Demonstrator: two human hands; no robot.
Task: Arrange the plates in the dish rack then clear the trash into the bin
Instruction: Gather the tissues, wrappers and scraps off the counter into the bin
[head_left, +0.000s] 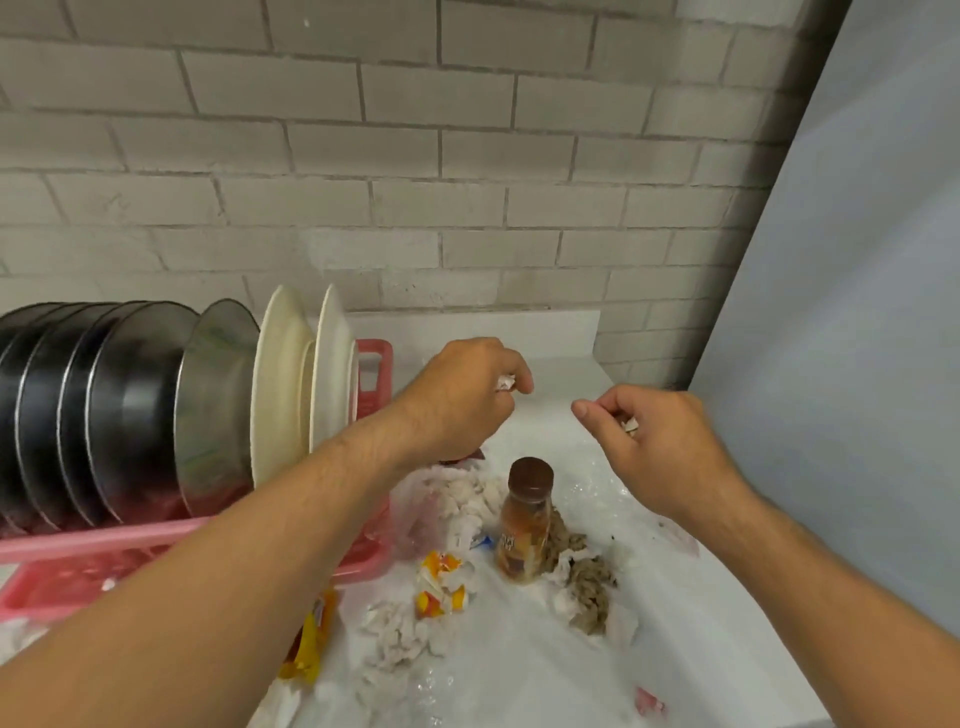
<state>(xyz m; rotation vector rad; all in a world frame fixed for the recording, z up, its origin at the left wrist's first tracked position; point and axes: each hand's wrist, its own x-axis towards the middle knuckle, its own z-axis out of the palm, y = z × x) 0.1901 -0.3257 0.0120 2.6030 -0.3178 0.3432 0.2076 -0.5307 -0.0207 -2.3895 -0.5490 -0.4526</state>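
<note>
Fingers of the left hand (465, 397) curl round a crumpled white paper scrap (505, 383) at frame centre; right of it, the right hand (662, 449) pinches a second white scrap (629, 426).

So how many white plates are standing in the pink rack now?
2. One white plate stands upright beside the steel plates; the other stands just right of it, at the right end of the pink rack. More may be hidden between or behind them.

A home kitchen corner – a pink dish rack (130, 540) full of plates (280, 379) stands on a white counter (566, 358) against a tiled wall (415, 156).
</note>
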